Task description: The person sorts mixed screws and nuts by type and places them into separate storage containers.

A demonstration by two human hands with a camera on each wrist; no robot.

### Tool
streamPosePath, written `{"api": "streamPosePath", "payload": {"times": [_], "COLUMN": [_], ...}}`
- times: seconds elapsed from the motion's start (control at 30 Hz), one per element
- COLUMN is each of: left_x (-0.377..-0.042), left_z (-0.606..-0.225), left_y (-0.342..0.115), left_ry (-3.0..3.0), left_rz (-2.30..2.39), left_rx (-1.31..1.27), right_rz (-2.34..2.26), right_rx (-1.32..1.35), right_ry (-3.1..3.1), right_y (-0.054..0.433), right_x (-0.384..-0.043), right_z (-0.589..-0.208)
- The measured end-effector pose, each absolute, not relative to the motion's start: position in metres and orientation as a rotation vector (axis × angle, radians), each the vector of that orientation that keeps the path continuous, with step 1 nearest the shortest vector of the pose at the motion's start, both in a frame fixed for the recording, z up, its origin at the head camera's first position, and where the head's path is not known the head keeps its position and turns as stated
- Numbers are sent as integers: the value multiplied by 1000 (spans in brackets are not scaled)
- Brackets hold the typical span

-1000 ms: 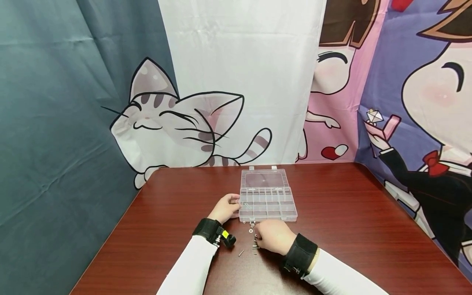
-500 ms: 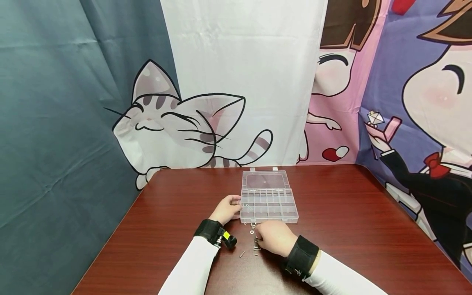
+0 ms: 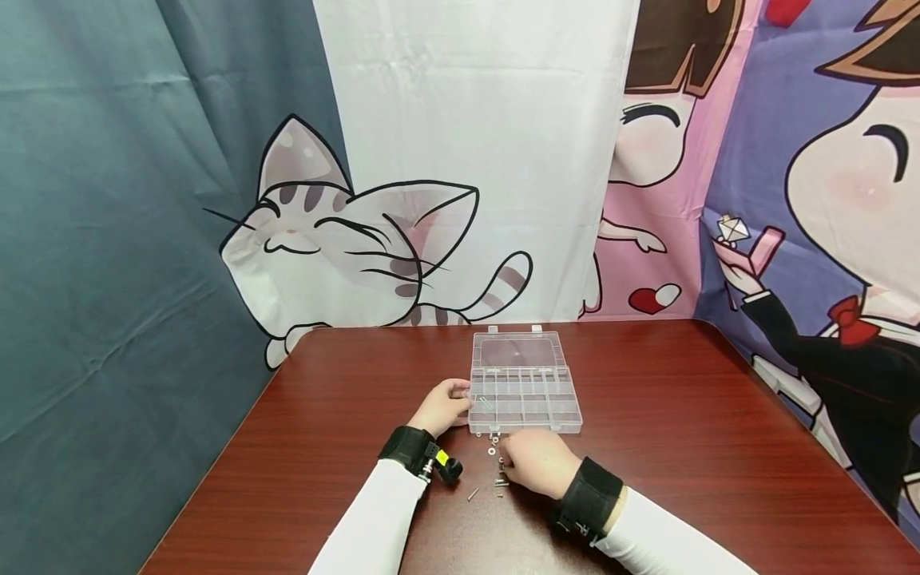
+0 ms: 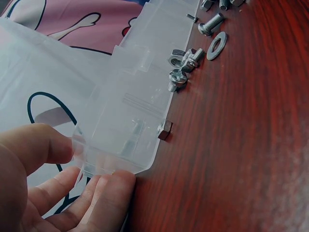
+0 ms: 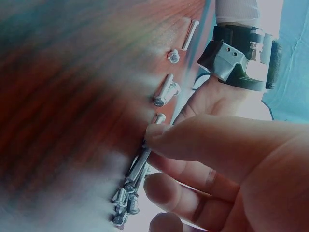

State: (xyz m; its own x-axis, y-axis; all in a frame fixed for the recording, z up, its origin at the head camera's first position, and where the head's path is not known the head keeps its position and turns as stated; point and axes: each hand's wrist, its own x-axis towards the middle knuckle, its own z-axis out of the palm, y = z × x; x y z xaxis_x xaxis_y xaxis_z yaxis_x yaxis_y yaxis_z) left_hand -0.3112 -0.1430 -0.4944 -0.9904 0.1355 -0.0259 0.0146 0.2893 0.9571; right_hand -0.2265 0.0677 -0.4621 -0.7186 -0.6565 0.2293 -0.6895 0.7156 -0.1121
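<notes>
A clear plastic compartment box (image 3: 528, 429) lies on the table with its lid (image 3: 519, 350) folded back. My left hand (image 3: 437, 409) grips the box's left side, and the left wrist view has the thumb and fingers around one corner. Just in front of the box, my right hand (image 3: 541, 463) is low over loose hardware. In the right wrist view its thumb and a finger pinch a long screw (image 5: 140, 164); the thumb covers part of it. More screws (image 5: 120, 200) lie bunched at the far end. A washer (image 4: 217, 46) and a nut (image 4: 164, 130) lie near the box's front edge.
A single thin screw (image 3: 472, 494) lies apart between the hands, on the brown wooden table (image 3: 345, 375). A few small metal pieces (image 3: 481, 401) sit in a left compartment. Behind the table hangs a printed cloth (image 3: 467, 120) with a cartoon cat.
The head view has shifted very slightly. Both hands and the box stay in almost the same place.
</notes>
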Motion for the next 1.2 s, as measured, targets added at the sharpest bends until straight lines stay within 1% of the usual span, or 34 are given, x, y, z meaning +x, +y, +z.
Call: {"api": "streamPosePath", "payload": {"times": [0.33, 0.63, 0.87, 1.0, 1.2], "left_x": [-309, -311, -311, -311, -310], "left_z": [-493, -494, -493, -493, -492], "left_y": [-143, -142, -142, -143, -142], "left_ry": [2433, 2444, 2427, 2412, 2422], "left_rz": [1804, 1805, 1825, 1841, 1821], "left_rx": [137, 139, 128, 128, 132], "right_rz": [263, 403, 544, 640, 665], "right_rx": [1130, 1054, 1071, 1034, 990], "right_ry": [-2741, -2781, -2712, -2705, -2699], "right_y": [68, 71, 71, 67, 58], "right_x": [-226, -230, -240, -246, -265], "right_z": [-460, -456, -450, -439, -422]}}
